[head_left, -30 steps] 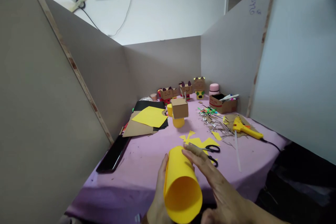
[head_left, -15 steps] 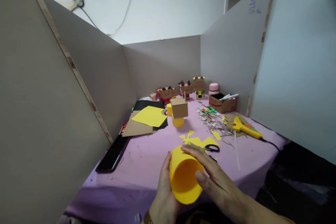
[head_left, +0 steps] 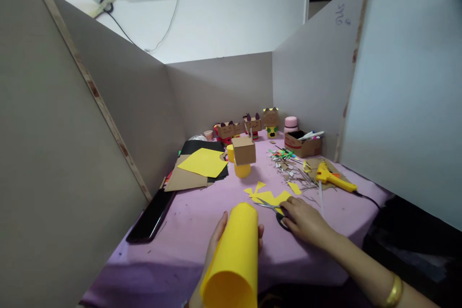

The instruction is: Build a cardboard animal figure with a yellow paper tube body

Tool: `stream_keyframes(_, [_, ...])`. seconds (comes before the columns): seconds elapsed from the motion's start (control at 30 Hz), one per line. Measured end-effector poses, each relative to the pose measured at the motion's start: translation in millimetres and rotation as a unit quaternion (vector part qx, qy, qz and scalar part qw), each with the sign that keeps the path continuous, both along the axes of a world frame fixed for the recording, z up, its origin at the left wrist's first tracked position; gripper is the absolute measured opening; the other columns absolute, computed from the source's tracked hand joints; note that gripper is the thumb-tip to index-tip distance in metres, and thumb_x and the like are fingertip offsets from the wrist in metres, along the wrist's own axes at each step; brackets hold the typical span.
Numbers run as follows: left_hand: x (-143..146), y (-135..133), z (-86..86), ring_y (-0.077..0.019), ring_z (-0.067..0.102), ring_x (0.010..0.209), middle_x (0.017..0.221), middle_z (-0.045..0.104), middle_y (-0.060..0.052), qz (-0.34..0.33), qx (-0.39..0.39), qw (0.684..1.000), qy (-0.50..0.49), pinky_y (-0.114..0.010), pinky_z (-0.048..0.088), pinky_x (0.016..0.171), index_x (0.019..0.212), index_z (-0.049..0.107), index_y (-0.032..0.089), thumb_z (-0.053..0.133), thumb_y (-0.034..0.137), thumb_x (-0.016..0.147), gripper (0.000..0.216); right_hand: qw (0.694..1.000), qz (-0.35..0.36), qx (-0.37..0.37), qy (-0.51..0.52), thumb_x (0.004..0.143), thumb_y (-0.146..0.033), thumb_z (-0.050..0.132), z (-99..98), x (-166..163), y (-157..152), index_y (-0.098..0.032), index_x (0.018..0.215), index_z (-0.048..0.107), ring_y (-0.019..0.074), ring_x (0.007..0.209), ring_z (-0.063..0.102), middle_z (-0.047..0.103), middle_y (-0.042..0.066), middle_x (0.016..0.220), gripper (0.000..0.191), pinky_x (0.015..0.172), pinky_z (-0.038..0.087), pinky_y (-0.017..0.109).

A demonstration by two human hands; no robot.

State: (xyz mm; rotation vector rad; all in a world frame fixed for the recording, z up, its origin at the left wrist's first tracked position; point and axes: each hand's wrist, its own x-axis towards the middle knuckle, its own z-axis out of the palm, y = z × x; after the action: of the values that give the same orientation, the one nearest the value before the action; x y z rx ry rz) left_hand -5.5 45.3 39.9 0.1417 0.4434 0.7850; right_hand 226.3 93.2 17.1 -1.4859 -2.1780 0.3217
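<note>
A rolled yellow paper tube (head_left: 236,245) lies in my left hand (head_left: 213,249), its open end toward me. My left fingers wrap around its underside, with fingertips showing at the right edge. My right hand (head_left: 306,221) is at the table, its fingers closed over the black handles of a pair of scissors (head_left: 280,219). The slightly parted blades point left over yellow paper scraps (head_left: 269,196). Beyond them stands a cardboard box head on a yellow base (head_left: 244,151).
Yellow sheet (head_left: 204,162) and cardboard (head_left: 186,178) lie at left, near a black phone (head_left: 151,216). At right are a yellow glue gun (head_left: 334,179), paper clippings (head_left: 288,166) and a box of pens (head_left: 303,144). Several cardboard figures (head_left: 252,125) stand behind; partitions enclose the table.
My right hand has left the tube and moved to the scissors, which have turned. My left hand still holds the tube, now tipped lengthwise toward me and lower.
</note>
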Motion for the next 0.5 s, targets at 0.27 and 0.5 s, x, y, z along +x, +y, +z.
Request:
stream_keyframes(0.27, [-11.9, -21.5, 18.6, -0.0262, 0.066, 0.1, 0.106, 0.069, -0.019, -0.048, 0.043, 0.998, -0.018, -0.033, 0.053, 0.079, 0.114, 0.056, 0.004, 0.059, 0.054, 0.078, 0.062, 0.99, 0.017, -0.05, 0.129, 0.076, -0.018, 0.052, -11.4, 7.4, 3.2, -0.013, 0.114, 0.059, 0.0324, 0.103, 0.053, 0.062, 0.017, 0.108, 0.039, 0.094, 0.036, 0.046])
stream_keyframes(0.5, [-12.5, -40.5, 23.4, -0.0297, 0.068, 0.093, 0.116, 0.066, -0.016, -0.051, 0.168, 0.984, 0.034, -0.033, 0.053, 0.07, 0.112, 0.06, 0.025, 0.062, 0.047, 0.078, 0.04, 0.908, 0.04, -0.168, 0.381, 0.089, -0.048, 0.036, -7.8, 7.9, -23.5, -0.016, 0.127, 0.039, 0.0192, 0.076, 0.061, 0.06, 0.007, 0.091, 0.05, 0.069, 0.048, 0.032])
